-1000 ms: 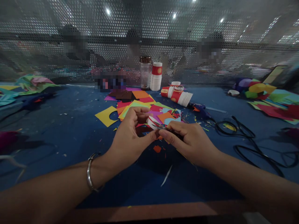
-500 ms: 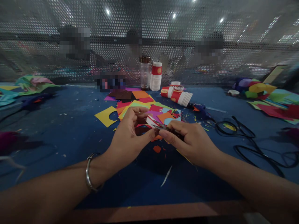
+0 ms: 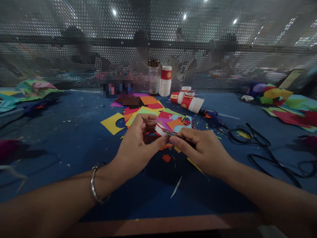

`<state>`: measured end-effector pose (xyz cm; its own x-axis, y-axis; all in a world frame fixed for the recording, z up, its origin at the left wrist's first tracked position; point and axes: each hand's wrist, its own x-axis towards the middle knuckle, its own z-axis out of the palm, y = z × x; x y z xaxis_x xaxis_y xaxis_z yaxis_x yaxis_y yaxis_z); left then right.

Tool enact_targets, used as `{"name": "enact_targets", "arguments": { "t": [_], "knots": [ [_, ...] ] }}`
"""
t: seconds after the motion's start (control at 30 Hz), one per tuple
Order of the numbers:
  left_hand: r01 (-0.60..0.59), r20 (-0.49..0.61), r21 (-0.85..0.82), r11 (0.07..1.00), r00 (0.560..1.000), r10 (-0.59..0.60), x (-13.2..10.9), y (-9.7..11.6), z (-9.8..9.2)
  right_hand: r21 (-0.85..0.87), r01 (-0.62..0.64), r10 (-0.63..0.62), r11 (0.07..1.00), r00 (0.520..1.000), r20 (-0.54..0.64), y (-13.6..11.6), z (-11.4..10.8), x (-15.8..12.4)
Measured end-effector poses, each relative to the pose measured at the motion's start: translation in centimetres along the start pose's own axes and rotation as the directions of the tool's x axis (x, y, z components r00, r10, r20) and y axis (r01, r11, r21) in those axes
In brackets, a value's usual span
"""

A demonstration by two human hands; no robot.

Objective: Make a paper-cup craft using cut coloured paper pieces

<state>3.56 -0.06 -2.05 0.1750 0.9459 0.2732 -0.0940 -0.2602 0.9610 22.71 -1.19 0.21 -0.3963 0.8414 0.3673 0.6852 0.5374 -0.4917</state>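
Between the thumb and fingers of my left hand is a white and red paper cup piece, short like a cut-down cup. My right hand is closed around dark scissors. Their blades lie against the cup piece and look nearly closed. The handles are mostly hidden in my right palm. Below and behind my hands lie coloured paper sheets and orange scraps. A thin white paper strip rests nearer the table's front edge.
A glass jar and a cup stack stand at the back, with toppled paper cups beside them. On the right lies a glue gun with a looping black cable. A perforated metal screen closes the far side.
The scissor blades have closed together at the cup piece. My left thumb has shifted slightly right, towards the blades. Both hands otherwise stay in place.
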Motion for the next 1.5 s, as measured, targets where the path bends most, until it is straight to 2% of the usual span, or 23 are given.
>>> {"name": "enact_targets", "arguments": {
  "t": [0.5, 0.67, 0.8, 0.9, 1.03, 1.2, 1.3, 1.5],
  "knots": [
    [0.019, 0.006, 0.003, 1.0, 1.0, -0.019, -0.2, 0.2, 0.0, 0.025, 0.016, -0.016, 1.0, 1.0, -0.011, 0.0, 0.1, 0.0],
    [0.005, -0.018, 0.004, 1.0, 1.0, -0.005, 0.1, -0.2, -0.1, 0.017, -0.044, 0.045, 0.999, 0.997, -0.055, 0.2, -0.1, 0.1],
    [0.059, -0.02, 0.0, 0.998, 0.998, -0.059, 0.2, -0.5, -0.1, 0.093, -0.112, 0.121, 0.989, 0.988, -0.097, 0.6, -0.5, 0.6],
    [0.136, -0.028, -0.089, 0.987, 0.99, -0.138, 0.2, -0.2, 0.0, 0.137, -0.168, 0.179, 0.976, 0.981, -0.072, 1.0, -0.7, 1.0],
    [0.288, -0.045, -0.295, 0.911, 0.948, -0.315, 0.7, 0.4, 0.2, 0.225, -0.201, 0.216, 0.953, 0.976, -0.042, 1.5, -0.6, 1.3],
    [0.515, 0.073, -0.455, 0.727, 0.835, -0.545, 1.5, 0.8, 0.1, 0.445, -0.255, 0.268, 0.858, 0.963, 0.035, 2.1, -0.1, 1.2],
    [0.562, 0.127, -0.482, 0.673, 0.804, -0.58, 1.7, 1.0, -0.1, 0.483, -0.242, 0.263, 0.842, 0.964, 0.026, 2.3, 0.0, 1.1],
    [0.567, 0.149, -0.478, 0.671, 0.805, -0.574, 1.8, 1.3, -0.3, 0.488, -0.242, 0.26, 0.839, 0.965, 0.033, 2.3, -0.2, 1.0]
  ]
}}
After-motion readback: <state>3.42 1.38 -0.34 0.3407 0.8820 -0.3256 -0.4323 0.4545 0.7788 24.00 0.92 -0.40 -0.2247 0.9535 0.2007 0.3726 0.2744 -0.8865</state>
